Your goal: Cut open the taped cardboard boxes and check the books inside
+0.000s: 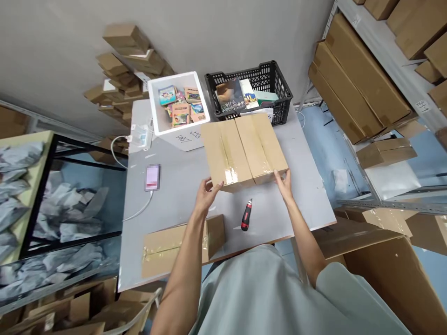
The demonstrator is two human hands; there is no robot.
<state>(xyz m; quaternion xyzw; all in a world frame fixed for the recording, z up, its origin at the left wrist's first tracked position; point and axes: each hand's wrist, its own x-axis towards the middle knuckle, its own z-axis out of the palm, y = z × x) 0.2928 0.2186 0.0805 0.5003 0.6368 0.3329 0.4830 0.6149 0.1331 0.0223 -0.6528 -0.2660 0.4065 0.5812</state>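
Observation:
Two taped cardboard boxes stand side by side on the table, with a dark seam between them. My left hand (206, 194) grips the near left corner of the left cardboard box (217, 144), its thumb along the front edge. On the other side, my right hand (284, 185) holds the near right corner of the right cardboard box (270, 135), thumb at the front and fingers by the side. A red and black box cutter (246, 215) lies on the table just in front of the boxes. Closer to me, left of the cutter, rests another taped carton (164, 253), partly behind my left forearm.
Behind the boxes are a white foam bin (152, 104) of small picture books and a black crate (283, 100) with books. A phone (152, 177) on a cable lies left on the grey table (181, 179). Shelves with cartons (363, 79) flank the right; grey parcels (80, 204) fill the left.

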